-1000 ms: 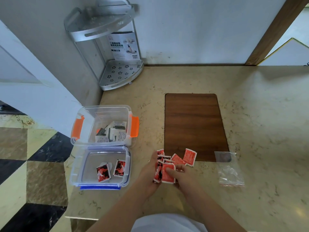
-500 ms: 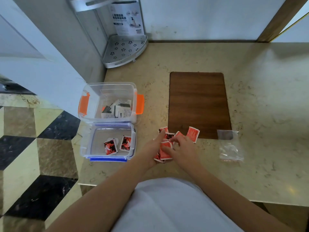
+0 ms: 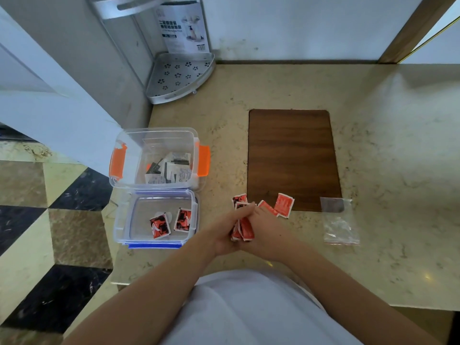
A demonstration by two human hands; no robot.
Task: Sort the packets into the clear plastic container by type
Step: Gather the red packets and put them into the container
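Note:
My left hand and my right hand press together around a bunch of red packets on the counter, both shut on them. More red packets lie loose just beyond, one at the edge of the wooden board. A clear container with blue clips at the left holds two red packets. Behind it a clear container with orange clips holds white and black packets.
A brown wooden board lies on the marble counter. An empty clear zip bag sits to the right of my hands. A metal corner rack stands at the back left. The counter's left edge drops to a tiled floor.
My hands have closed tighter around the red packets, gathering them into an upright bunch. My head has tilted down, so the counter appears higher in view.

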